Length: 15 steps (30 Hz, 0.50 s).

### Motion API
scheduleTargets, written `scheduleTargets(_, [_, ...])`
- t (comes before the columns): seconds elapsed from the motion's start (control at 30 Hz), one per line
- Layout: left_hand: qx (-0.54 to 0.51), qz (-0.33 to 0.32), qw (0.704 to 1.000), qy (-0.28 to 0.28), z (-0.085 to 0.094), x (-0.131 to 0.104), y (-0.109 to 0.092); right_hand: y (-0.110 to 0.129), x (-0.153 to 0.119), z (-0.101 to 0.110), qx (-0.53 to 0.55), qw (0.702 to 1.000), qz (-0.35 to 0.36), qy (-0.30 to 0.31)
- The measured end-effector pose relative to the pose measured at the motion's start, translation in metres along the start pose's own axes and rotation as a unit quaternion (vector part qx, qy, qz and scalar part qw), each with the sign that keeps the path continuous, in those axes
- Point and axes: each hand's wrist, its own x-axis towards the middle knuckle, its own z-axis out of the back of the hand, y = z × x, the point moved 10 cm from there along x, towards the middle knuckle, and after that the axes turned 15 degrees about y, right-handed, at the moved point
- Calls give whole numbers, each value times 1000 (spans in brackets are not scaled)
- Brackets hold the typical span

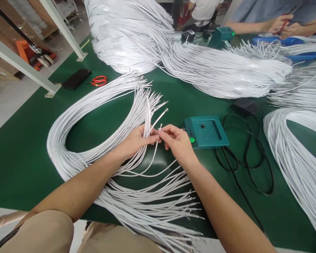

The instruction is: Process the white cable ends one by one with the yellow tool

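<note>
white wires [58, 140] lie in a wide loop on the green tabletop [18, 175], their free ends fanned out in two groups. a few strands [147, 116] stand up through the left grip [134, 140], and a single wire tip [160, 129] sits between the two hands, left of the teal box [205, 131]. the left grip is closed round the strands, thumb laid across them and its tip reaching towards the wire tip. the right grip [178, 142] is pinched, thumb and forefinger pressed together on the wire tip. the wires are slim, smooth and matt white, with darker ends too small to make out; below the right grip, one hangs in a loose curve. the box has a shallow tray and a green button. beyond the loop are red-handled scissors [98, 81] beside a flat black case [76, 78], and larger white bundles [221, 70] lie behind.
</note>
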Motion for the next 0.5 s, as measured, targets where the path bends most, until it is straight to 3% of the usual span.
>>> scheduleTargets(0.27, [53, 5, 999, 1, -2, -2, -1, -2, -2, 10, 6, 999, 7, -42])
scheduleTargets(0.37, [36, 3, 999, -13, 1, -2, 1, -5, 0, 7, 45, 999, 8, -17])
scheduleTargets(0.5, [22, -7, 999, -31, 5, -2, 1, -18, 4, -4, 176, 984, -13, 33])
